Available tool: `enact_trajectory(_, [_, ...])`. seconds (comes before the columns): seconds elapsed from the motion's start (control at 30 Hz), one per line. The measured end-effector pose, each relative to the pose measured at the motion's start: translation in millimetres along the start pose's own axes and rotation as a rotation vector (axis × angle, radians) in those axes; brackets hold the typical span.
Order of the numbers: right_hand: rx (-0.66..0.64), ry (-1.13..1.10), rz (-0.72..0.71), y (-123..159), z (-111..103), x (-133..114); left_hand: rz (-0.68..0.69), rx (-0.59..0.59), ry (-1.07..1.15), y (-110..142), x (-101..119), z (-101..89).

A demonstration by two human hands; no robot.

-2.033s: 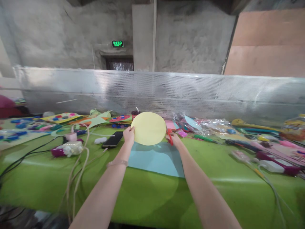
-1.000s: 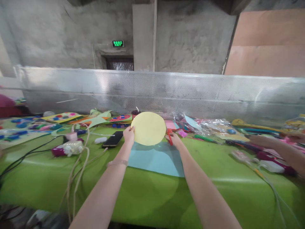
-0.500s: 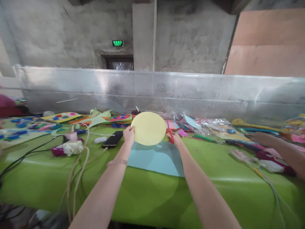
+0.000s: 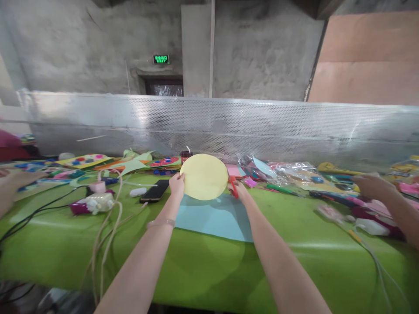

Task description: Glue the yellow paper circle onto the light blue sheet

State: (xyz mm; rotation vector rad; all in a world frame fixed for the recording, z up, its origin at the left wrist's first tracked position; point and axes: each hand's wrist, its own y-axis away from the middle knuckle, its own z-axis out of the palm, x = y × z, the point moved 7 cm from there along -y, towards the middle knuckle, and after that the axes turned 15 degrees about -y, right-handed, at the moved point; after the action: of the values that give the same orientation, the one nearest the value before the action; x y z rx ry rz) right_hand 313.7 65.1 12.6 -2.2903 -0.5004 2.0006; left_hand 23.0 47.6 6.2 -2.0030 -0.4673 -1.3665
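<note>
A round piece of pale yellow paper [image 4: 204, 177] is held up above the table, facing me. My left hand [image 4: 177, 185] pinches its left edge between thumb and fingers. Beside the right edge, my right hand [image 4: 240, 192] is closed on red-handled scissors [image 4: 233, 187]. The yellow disc or the hand hides most of the blades, so whether they are parted I cannot tell. Below the disc, a light blue sheet of paper [image 4: 212, 222] lies flat on the green table cover [image 4: 209, 270].
Left of my hands lie a black phone [image 4: 155, 191], a power strip [image 4: 92, 203] and looped cables [image 4: 119, 218]. Paper crafts [image 4: 131, 164] line the back, beside plastic wrapping [image 4: 288, 172]. Other people's hands reach in at the right [image 4: 376, 189] and left [image 4: 13, 185].
The scissors' blades, upright beside the disc before, no longer show there. My hands and the yellow paper stay nearly in place. At the far left, another person's hand has come into view.
</note>
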Motion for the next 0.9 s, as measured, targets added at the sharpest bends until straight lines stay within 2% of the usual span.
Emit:
enact_trajectory(0.23, [-0.015, 0.032, 0.06, -0.2, -0.6, 3.1, 0.008, 0.005, 0.005, 1.2, 1.1, -0.3])
enact_trajectory(0.9, [0.008, 0.061, 0.056, -8.5, -5.0, 16.7, 0.017, 0.0, 0.006, -3.6, -3.1, 2.5])
